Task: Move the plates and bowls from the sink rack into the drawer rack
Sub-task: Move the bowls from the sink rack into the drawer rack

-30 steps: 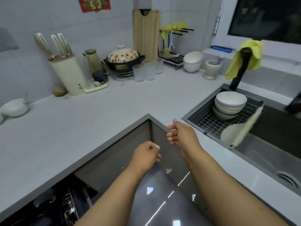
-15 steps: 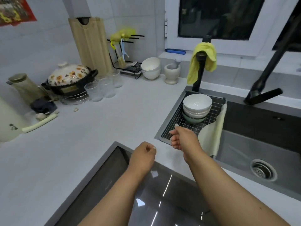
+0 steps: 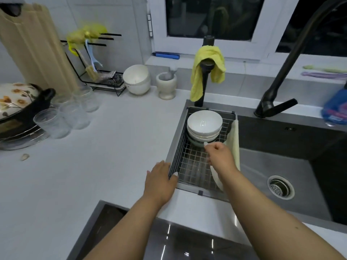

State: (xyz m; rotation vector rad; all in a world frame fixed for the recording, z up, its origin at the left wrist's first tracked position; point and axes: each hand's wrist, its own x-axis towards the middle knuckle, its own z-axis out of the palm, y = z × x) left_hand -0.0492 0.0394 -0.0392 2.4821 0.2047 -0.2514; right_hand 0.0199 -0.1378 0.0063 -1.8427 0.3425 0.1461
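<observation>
A: Chg vs 0.5 s ago?

B: Both hands moved fwd, off the glossy dark cooktop panel (image 3: 178,239) at near edge. Left hand (image 3: 161,182) was a loose fist in mid-air; now flat on the pale grey desk (image 3: 105,147), fingers (image 3: 175,174) straight, resting against near-left corner of the wire-grid sink rack (image 3: 195,166). Holds nothing.

A: Right?

B: Right hand (image 3: 220,156) now over the rack, w/ fingers curled. Thumb and forefinger seem to pinch the rim of the cream round plate (image 3: 233,139) standing on edge along rack's right side. Grasp partly hidden by the hand, so not 100% sure.

A: Meaning for task?

B: Judged: first pick-up starting, plate first. Nothing transferred yet.

A: Further back?

B: Stack of white ceramic bowls (image 3: 204,126), w/ a greenish one at bottom, sits in rack's far end, untouched. Drawer rack not in view now.
</observation>
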